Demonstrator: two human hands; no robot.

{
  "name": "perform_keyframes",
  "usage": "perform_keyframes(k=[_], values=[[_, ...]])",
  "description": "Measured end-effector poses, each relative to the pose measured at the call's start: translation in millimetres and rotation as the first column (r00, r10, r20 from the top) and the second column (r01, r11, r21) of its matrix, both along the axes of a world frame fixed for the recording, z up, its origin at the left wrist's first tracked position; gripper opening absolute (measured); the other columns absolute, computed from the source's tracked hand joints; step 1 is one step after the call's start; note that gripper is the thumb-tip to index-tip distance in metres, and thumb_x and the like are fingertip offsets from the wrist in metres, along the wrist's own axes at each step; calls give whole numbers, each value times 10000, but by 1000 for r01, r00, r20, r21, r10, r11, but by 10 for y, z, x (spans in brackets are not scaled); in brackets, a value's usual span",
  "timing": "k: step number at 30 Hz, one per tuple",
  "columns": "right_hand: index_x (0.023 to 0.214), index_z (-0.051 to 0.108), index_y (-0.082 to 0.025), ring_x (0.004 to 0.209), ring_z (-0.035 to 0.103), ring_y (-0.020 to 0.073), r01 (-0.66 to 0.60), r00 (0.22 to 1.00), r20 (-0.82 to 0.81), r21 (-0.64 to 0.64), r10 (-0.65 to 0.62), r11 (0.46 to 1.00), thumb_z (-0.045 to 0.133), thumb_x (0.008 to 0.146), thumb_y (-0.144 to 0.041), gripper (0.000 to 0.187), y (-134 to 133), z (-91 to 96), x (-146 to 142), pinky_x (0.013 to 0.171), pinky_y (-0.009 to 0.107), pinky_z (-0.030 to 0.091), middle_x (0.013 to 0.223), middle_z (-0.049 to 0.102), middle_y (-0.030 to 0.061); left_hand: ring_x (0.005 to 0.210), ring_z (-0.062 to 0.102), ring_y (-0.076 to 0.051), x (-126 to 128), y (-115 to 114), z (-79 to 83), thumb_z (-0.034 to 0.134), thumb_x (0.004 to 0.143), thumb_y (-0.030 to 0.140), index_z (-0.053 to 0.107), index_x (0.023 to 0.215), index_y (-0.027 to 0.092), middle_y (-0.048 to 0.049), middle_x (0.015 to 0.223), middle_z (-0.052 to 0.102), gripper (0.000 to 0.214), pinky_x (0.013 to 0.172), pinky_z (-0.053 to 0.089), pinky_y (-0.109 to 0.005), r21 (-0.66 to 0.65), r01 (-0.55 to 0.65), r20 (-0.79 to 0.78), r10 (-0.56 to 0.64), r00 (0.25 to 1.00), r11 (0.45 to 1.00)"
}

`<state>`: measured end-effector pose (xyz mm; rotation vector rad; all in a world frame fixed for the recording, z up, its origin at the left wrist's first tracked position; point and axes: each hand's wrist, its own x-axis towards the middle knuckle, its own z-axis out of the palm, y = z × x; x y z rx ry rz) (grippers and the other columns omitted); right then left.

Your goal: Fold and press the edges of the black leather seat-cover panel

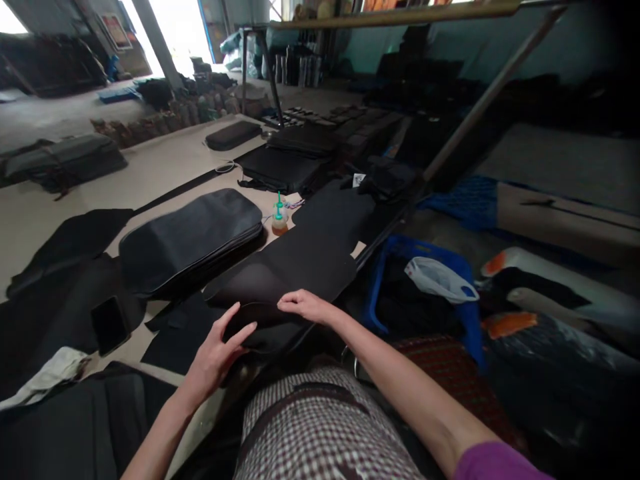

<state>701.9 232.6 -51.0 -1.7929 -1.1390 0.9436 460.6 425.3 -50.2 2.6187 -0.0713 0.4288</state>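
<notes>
A stack of black fabric pieces [300, 267] lies at the near edge of the work table [165, 167]. My left hand [217, 350] rests on the rounded near end of the top piece, fingers spread and open. My right hand [305, 305] lies flat on the same piece a little further right, fingers together and pressing down. Neither hand grips anything.
A thick pile of black panels [190, 237] sits left of my hands, a phone [109, 325] and a white cloth [47, 373] nearer left. A small bottle with a green cap [279, 217] stands behind. A blue crate [425, 293] with a plastic bag is at right.
</notes>
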Motion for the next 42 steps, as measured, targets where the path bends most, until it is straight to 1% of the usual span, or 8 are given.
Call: perform_keyframes(k=[5, 15, 20, 24, 26, 30, 36, 42], values=[[835, 702, -158, 698, 521, 140, -49, 998, -39, -31, 47, 998, 594, 863, -415, 281, 158, -2, 235, 659, 249, 386, 722, 616, -20, 1450, 312, -341, 51, -13, 43, 575, 920, 196, 681, 1012, 212, -66, 1651, 138, 141, 1109, 429, -531, -15, 2, 7, -2, 1000, 1000], [852, 703, -146, 674, 529, 131, -95, 982, -171, -95, 78, 991, 596, 860, -441, 314, 177, 39, 352, 628, 237, 402, 728, 626, -15, 1394, 410, -298, 187, -16, 68, 582, 919, 257, 626, 892, 211, -71, 1618, 258, 70, 1113, 434, -519, -112, -88, -21, 86, 996, 990], [1004, 747, -200, 968, 611, 179, -199, 967, -169, -52, 188, 979, 545, 903, -602, 462, 63, 272, 263, 886, 269, 431, 1025, 698, 21, 1275, 544, -256, 223, -9, 30, 583, 923, 295, 610, 885, 213, -72, 1590, 314, 94, 1064, 494, -450, -186, -130, -37, 125, 991, 974], [1191, 683, -278, 1348, 429, 309, -230, 973, 5, -31, 231, 973, 779, 733, -576, 555, -65, 278, 86, 1094, 380, 329, 1274, 631, 40, 1335, 491, -264, 253, -10, 58, 575, 931, 293, 604, 887, 212, -80, 1580, 333, 97, 1092, 457, -458, -197, -164, -44, 159, 986, 967], [1180, 683, -280, 1388, 388, 323, -194, 971, 138, -10, 194, 981, 765, 778, -526, 478, -96, 201, 16, 1112, 408, 318, 1258, 642, 47, 1361, 462, -266, 269, 1, 69, 568, 937, 291, 599, 893, 212, -86, 1580, 334, 95, 1095, 449, -465, -192, -160, -46, 154, 987, 968], [1044, 713, -235, 1056, 626, 226, -129, 968, 223, 52, 114, 990, 578, 958, -392, 225, -63, 54, -55, 935, 320, 443, 1043, 684, 43, 1387, 435, -261, 284, -2, 66, 575, 938, 283, 573, 995, 218, -103, 1559, 368, 86, 1106, 443, -469, -200, -152, -1, 155, 988, 968], [974, 691, -186, 827, 615, 191, 53, 950, 303, 76, -73, 996, 543, 974, -316, 197, 9, -27, -117, 762, 292, 433, 905, 655, 52, 1440, 350, -291, 230, -86, 16, 631, 907, 266, 338, 1469, 257, -148, 1641, 103, 634, 1128, 419, -514, -175, -207, 90, 225, 970, 963], [945, 688, -204, 832, 619, 165, 90, 949, 292, 101, -116, 991, 586, 951, -297, 138, -26, -25, -181, 756, 263, 420, 901, 660, 22, 1470, 256, -341, 83, -68, -65, 632, 898, 204, 672, 1109, 271, -56, 1651, 139, 224, 1131, 358, -579, -12, -104, 75, 105, 992, 994]])
